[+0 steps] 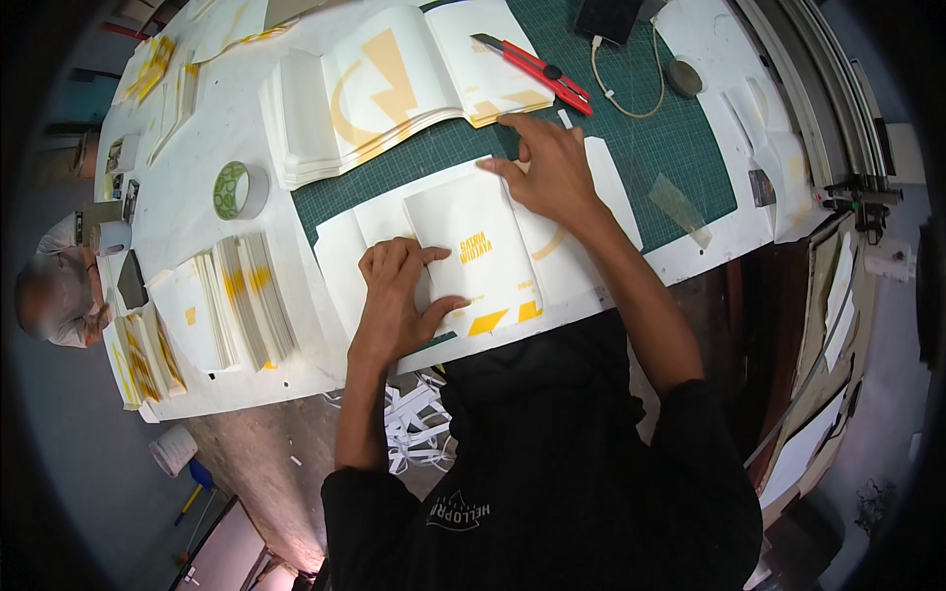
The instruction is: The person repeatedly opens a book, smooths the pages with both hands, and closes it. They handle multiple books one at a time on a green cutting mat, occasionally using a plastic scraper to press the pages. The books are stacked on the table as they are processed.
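Observation:
A white sheet with yellow print, partly folded into a panel (473, 227), lies in front of me over the near edge of a green cutting mat (680, 148). My left hand (396, 295) rests at the panel's left side, index finger and thumb apart on the paper. Across the panel's far right corner reaches my right hand (552, 167). Its thumb touches the paper, while the index finger stretches toward the near edge of a stack of printed sheets (384, 89). A red box cutter (537, 74) with its blade out lies on that stack and the mat.
At left stand a roll of tape (234, 190) and folded printed sheets (241, 300). A dark device with a white cable (631, 110) and a small round grey object (683, 78) sit far right. Paper strips (419, 424) litter the floor. Another person (67, 276) is beyond the table's left end.

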Tool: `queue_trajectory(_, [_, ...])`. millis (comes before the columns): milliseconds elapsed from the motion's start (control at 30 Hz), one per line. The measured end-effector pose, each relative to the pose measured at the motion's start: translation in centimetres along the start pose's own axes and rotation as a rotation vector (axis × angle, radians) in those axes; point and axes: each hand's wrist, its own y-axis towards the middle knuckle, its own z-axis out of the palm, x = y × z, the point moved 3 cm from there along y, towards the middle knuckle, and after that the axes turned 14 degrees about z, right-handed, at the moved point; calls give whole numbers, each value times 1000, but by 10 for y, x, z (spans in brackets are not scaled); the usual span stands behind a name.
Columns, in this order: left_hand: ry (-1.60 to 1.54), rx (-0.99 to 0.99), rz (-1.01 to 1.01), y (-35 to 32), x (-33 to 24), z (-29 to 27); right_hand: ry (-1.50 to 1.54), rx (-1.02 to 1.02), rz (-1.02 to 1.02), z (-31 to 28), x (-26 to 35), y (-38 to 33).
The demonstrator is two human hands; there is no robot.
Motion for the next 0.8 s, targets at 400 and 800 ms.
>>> queue_trajectory(400, [-9, -17, 28, -1, -1, -1, -21, -190, -238, 1, -18, -53])
queue_trajectory(800, [14, 12, -3, 0, -3, -2, 126, -36, -172, -28, -59, -139])
